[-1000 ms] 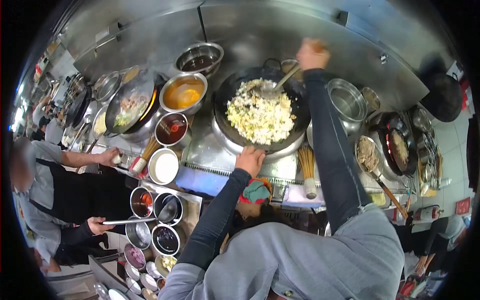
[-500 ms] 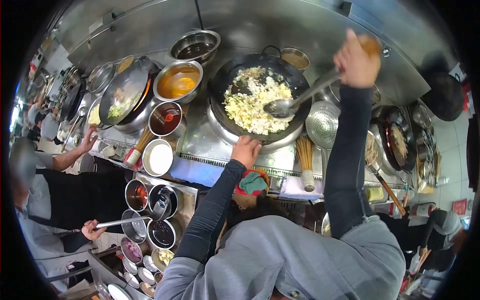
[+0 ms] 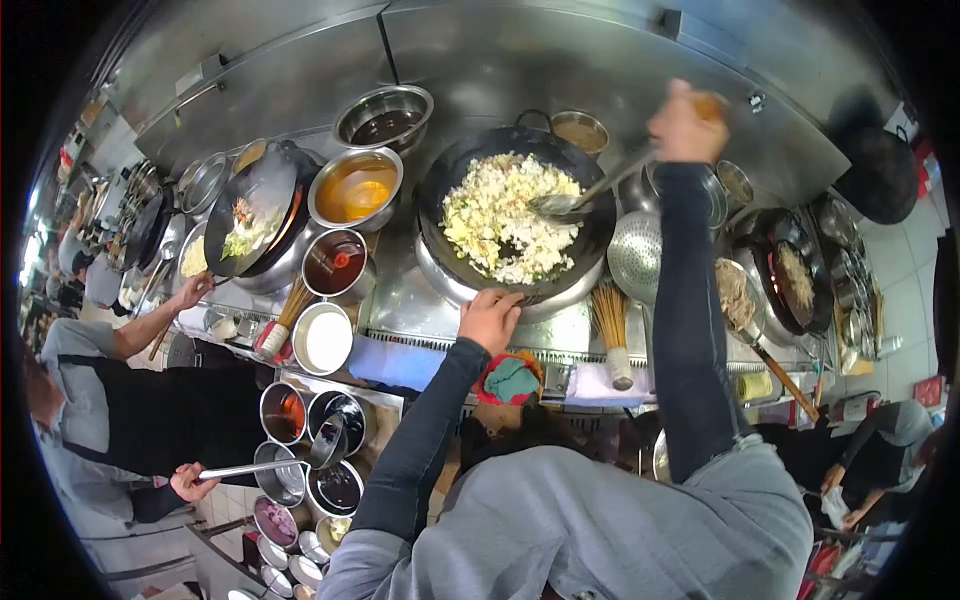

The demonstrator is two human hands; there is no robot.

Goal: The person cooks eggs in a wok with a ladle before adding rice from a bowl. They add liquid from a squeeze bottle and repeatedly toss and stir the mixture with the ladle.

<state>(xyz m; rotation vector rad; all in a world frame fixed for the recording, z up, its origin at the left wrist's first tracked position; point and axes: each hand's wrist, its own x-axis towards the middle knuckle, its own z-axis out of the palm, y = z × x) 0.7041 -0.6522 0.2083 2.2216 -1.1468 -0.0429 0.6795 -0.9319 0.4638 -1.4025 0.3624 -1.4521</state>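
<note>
A large black wok (image 3: pixel 450 255) holds chopped white, yellow and green food (image 3: pixel 490 205). My left hand (image 3: pixel 490 318) is closed at the wok's near edge, its fingers curled on the rim. High on the right, my right hand (image 3: pixel 690 122) grips the wooden end of a ladle (image 3: pixel 610 182), slightly blurred. The ladle's bowl rests in the food at the right side of the wok. Just below my left hand lies a green cloth in a red holder (image 3: pixel 511 380).
Left of the wok stand an oil bowl (image 3: pixel 357 188) and pots of red and white contents. A bamboo brush (image 3: pixel 612 335) and a perforated strainer (image 3: pixel 636 258) are on the right. A co-worker's hand (image 3: pixel 195 290) holds another wok (image 3: pixel 240 250); another person is at far right.
The food has shifted and spread toward the back of the wok. My right hand has moved slightly left and down with the ladle. The co-worker's hand now meets the left wok's handle.
</note>
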